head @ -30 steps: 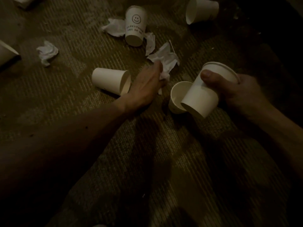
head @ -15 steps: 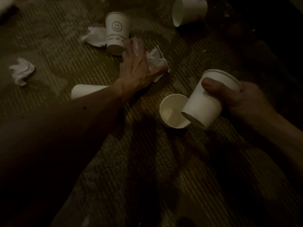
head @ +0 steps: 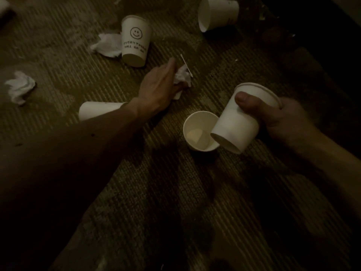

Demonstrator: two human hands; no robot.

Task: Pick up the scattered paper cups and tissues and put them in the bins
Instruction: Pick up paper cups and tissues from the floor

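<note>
**Left hand bunches up the tissue**

Half a second ago the left hand (head: 158, 89) lay spread flat over the loose white paper just right of the smiley cup (head: 135, 42). It has since drawn back a little, and its fingers are now curled round a crumpled tissue (head: 182, 78), which is bunched up and pokes out past the fingertips. The floor (head: 195, 192) beside the smiley cup where that paper lay is now bare. A thin white stick (head: 185, 64) lies just beyond the tissue; whether it is caught in the wad cannot be told.

The right hand (head: 293, 122) has not changed. It grips a cup (head: 242, 122) with the thumb across the wall and the fingers behind, tilted with its base toward the upright cup (head: 195, 133) on the floor. The base overlaps that cup's rim in the picture.

One tissue pickup looks done, and both hands are now full. Left on the floor are:
- a second tissue (head: 108, 45) touching the smiley cup's left side;
- a third tissue (head: 19, 87) well to the left;
- a side cup (head: 97, 110) partly behind the left forearm;
- a far cup (head: 216, 14) at the top.

No bins are in view, so carrying this load to them is probably the next step, and most of the clearing is still to do.
</note>
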